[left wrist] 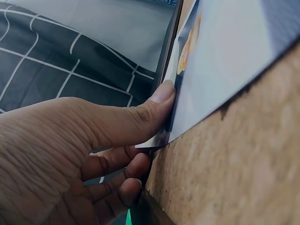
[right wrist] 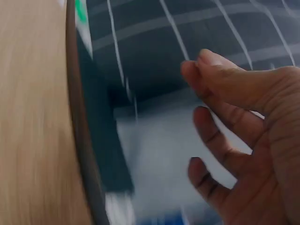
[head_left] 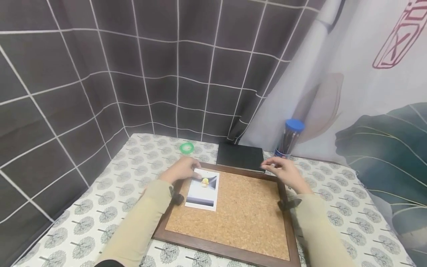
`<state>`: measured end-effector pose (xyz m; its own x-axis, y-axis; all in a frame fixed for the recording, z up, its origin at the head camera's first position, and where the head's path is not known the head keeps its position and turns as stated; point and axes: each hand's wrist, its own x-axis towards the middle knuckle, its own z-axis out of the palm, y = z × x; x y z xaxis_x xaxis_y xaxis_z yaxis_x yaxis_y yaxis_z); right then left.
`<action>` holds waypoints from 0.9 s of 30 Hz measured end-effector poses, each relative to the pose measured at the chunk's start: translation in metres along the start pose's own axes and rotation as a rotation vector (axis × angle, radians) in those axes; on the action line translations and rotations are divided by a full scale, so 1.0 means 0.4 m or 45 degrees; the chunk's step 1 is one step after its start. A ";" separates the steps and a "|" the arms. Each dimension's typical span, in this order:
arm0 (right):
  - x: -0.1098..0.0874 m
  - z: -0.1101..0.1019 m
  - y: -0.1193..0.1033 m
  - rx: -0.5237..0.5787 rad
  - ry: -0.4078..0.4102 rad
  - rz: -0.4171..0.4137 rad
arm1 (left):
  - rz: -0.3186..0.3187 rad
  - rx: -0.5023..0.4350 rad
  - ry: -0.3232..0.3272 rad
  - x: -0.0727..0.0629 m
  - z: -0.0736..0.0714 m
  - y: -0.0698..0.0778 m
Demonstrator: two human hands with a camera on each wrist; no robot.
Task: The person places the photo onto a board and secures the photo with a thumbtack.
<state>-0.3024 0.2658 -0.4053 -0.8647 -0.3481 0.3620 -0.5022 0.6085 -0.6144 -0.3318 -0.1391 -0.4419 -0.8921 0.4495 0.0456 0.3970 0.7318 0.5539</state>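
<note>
A white-bordered photo (head_left: 201, 196) with a yellow toy duck pictured on it lies at the upper left of a cork board (head_left: 247, 211) with a dark brown frame. My left hand (head_left: 182, 170) holds the photo's upper left corner; in the left wrist view its thumb (left wrist: 161, 96) presses the photo's face while the other fingers curl at the board's edge. Over the board's upper right corner hovers my right hand (head_left: 283, 170). Thumb and index fingertips meet in the right wrist view, the other fingers loosely bent. Whether something tiny sits between those tips is hidden.
Behind the board's top edge lies a black book (head_left: 240, 156). A green ring-shaped roll (head_left: 186, 148) lies left of it. At the back right stands a blue-lidded container (head_left: 289, 138) of pens. The tree-print tablecloth (head_left: 123, 191) meets a dark checked curtain (head_left: 186, 89).
</note>
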 end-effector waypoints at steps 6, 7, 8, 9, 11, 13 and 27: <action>0.121 0.163 -0.108 0.139 -0.214 -0.107 | 0.009 0.012 0.009 0.002 0.006 -0.014; 0.138 0.196 -0.119 0.147 -0.250 -0.105 | 0.015 0.005 0.008 0.002 0.006 -0.015; 0.152 0.229 -0.128 0.159 -0.287 -0.098 | 0.019 -0.002 0.005 0.002 0.007 -0.016; 0.164 0.260 -0.134 0.164 -0.319 -0.094 | 0.024 -0.009 0.004 0.002 0.008 -0.016; 0.181 0.317 -0.136 0.165 -0.381 -0.084 | 0.035 -0.025 -0.005 0.001 0.009 -0.011; 0.189 0.360 -0.124 0.171 -0.410 -0.084 | 0.045 -0.041 -0.015 0.003 0.011 -0.007; 0.189 0.428 -0.097 0.079 -0.273 -0.090 | 0.084 -0.014 -0.001 0.009 0.002 -0.018</action>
<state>-0.3492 0.0937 -0.4741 -0.8057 -0.5358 0.2524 -0.5552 0.5348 -0.6370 -0.3377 -0.1423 -0.4464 -0.8640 0.4968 0.0816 0.4523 0.6949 0.5590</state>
